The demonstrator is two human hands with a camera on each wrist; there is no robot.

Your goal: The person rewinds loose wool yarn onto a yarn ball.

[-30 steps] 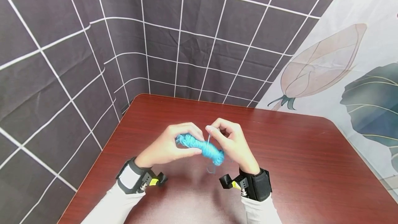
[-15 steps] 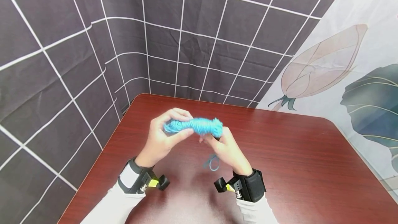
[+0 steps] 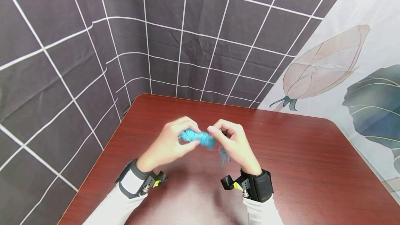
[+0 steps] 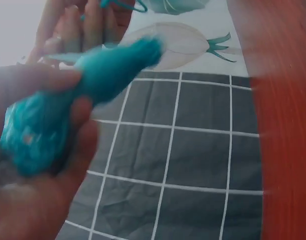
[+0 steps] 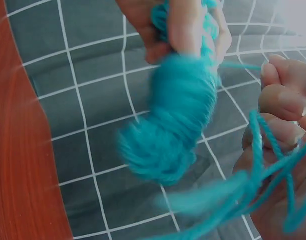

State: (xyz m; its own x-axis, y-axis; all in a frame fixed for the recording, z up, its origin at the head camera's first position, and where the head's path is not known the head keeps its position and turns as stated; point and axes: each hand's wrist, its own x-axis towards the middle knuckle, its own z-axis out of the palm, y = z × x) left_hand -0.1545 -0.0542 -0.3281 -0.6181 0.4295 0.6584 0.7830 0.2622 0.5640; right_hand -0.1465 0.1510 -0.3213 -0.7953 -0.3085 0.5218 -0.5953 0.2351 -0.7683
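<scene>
A bundle of blue yarn [image 3: 206, 139] is held above the table, its middle wrapped tightly with strands and its looped ends fanning out. My left hand [image 3: 170, 143] grips one end of it between thumb and fingers. In the right wrist view, the yarn bundle [image 5: 185, 95] is blurred, and a taut strand [image 5: 240, 65] runs from it to my right hand [image 5: 285, 100], whose thumb and fingers pinch that strand. Loose yarn tail [image 5: 253, 175] dangles in loops below the right hand. The left wrist view shows the left thumb [image 4: 43, 80] across the bundle.
Below both hands lies a reddish-brown wooden table [image 3: 297, 162]. A dark cloth with white grid lines [image 3: 200, 44] hangs behind and at the left. On the right is a white cloth [image 3: 331, 6] with a flower and leaf print. Each wrist wears a strapped camera.
The bundle rose level with the right hand reaching underneath, then came back down and tilted. The right hand has moved back to the bundle's right side, keeping the strand.
</scene>
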